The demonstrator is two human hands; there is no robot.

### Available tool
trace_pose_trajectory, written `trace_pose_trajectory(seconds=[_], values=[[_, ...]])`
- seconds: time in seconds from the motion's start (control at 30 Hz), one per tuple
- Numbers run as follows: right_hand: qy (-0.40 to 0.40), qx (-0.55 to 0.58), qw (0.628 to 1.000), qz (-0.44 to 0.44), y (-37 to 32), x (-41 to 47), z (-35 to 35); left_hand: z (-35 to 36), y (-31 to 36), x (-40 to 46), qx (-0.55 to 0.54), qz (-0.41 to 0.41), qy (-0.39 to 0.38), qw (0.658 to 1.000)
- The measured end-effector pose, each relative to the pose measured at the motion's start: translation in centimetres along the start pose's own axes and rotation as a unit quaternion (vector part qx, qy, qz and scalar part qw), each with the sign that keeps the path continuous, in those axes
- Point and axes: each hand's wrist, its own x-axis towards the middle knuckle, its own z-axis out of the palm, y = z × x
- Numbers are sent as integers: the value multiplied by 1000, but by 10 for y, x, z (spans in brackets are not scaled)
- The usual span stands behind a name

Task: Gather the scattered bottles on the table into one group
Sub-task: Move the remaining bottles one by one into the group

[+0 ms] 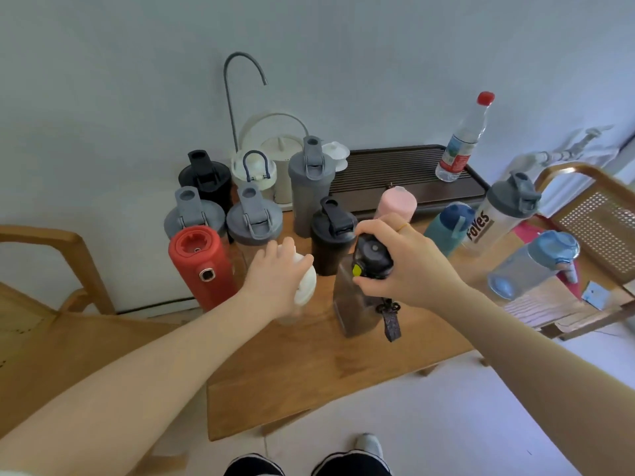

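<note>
My left hand (275, 273) grips the white lid of a clear bottle (304, 286) at the table's middle. My right hand (402, 262) is closed over the black cap of a smoky brown bottle (354, 304) with a dark strap. Behind and left of them stands a cluster: a red flask (202, 266), grey-lidded shakers (254, 225), a tall grey shaker (309, 187) and black shakers (331, 238). To the right stand a pink bottle (395, 202), a teal bottle (446, 228), a "Foyes" shaker (498, 214), a blue bottle (536, 266) and a red-capped water bottle (462, 142).
The wooden table (309, 365) stands against a pale wall. A dark slatted tray (395, 173) lies at the back, beside a white kettle (281, 149) and a curved spout. Wooden chairs (591, 214) flank both sides. My feet show below the front edge.
</note>
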Motion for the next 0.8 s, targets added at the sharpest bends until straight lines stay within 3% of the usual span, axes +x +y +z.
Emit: trace_pose_trajectory(seconds=[0.27,0.33,0.43,0.53,0.57,0.63,0.73,0.8], values=[[-57,76,991,-92,14,40,6,0,-1,-3,-10,-24,-10,1000],[-81,86,987,-110,12,49,9,-8,3,-8,-123,-28,-12,992],[-145,152,971,-112,19,60,7,-31,11,-13,-350,-35,14,936],[-113,269,954,-64,42,80,9,-40,22,-10,-441,-70,58,893],[-99,255,961,-36,52,92,14,-39,25,-7,-455,-83,68,884],[-145,150,978,-6,69,115,30,-33,33,-2,-471,-108,72,873],[-249,61,966,-19,73,136,55,-21,43,2,-483,-144,72,861],[-262,40,964,-35,74,144,67,-15,47,3,-491,-164,75,852]])
